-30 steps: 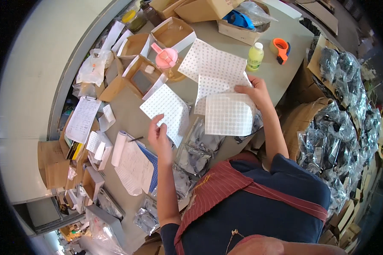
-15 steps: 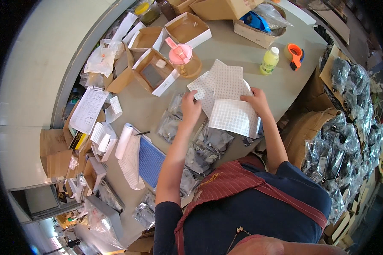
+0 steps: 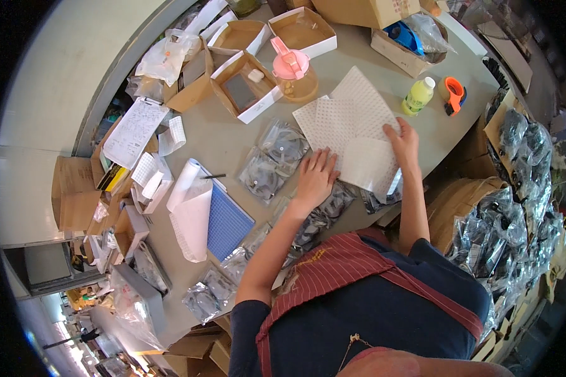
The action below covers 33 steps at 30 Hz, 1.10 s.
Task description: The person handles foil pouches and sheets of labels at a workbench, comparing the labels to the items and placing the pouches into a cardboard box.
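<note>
Several white sheets covered in rows of small round marks, which look like sticker sheets [image 3: 349, 122], lie fanned and overlapping on the table in front of me. My left hand [image 3: 317, 177] is spread flat at their lower left edge, its fingertips touching the paper. With fingers and thumb, my right hand [image 3: 404, 143] grips the right edge of the sheets. One sheet bends up toward the far side. Beneath and beside my left forearm are clear plastic bags with grey parts [image 3: 271, 160], partly covered by the hand and the sheets.
Open cardboard boxes [image 3: 242, 85] and a pink-lidded jug [image 3: 295, 72] stand beyond. A yellow-green bottle [image 3: 419, 96] and an orange tape dispenser [image 3: 453, 94] sit at far right. At left are a blue gridded pad [image 3: 223, 223], a pen and a clipboard [image 3: 134, 133]. Bagged parts [image 3: 497, 232] fill a carton at right.
My left hand has let go of the sheets' left side and now rests flat at their lower edge. My right hand has shifted along the right edge, and the sheets have turned.
</note>
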Each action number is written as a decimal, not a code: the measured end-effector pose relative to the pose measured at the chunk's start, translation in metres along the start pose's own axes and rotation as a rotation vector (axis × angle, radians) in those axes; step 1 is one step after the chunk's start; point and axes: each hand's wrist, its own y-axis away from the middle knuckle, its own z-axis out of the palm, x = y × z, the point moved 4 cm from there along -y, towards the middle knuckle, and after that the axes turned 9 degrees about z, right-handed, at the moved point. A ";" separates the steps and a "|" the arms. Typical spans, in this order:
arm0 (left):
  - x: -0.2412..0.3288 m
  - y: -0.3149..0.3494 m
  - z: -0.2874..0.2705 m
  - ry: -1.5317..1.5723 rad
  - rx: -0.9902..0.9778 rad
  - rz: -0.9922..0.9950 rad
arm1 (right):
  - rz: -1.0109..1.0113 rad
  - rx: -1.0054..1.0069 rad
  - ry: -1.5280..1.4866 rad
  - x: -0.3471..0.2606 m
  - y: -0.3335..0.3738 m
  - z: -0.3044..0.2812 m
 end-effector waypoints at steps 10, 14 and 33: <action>-0.009 -0.012 0.000 -0.065 0.137 -0.006 | 0.169 -0.124 -0.703 -0.049 0.043 -0.049; -0.005 -0.007 -0.028 0.202 0.231 -0.076 | 0.296 -0.256 -0.733 -0.038 0.064 -0.018; -0.034 0.123 -0.082 1.541 1.017 -0.736 | 0.259 -0.688 -0.529 -0.036 0.134 0.091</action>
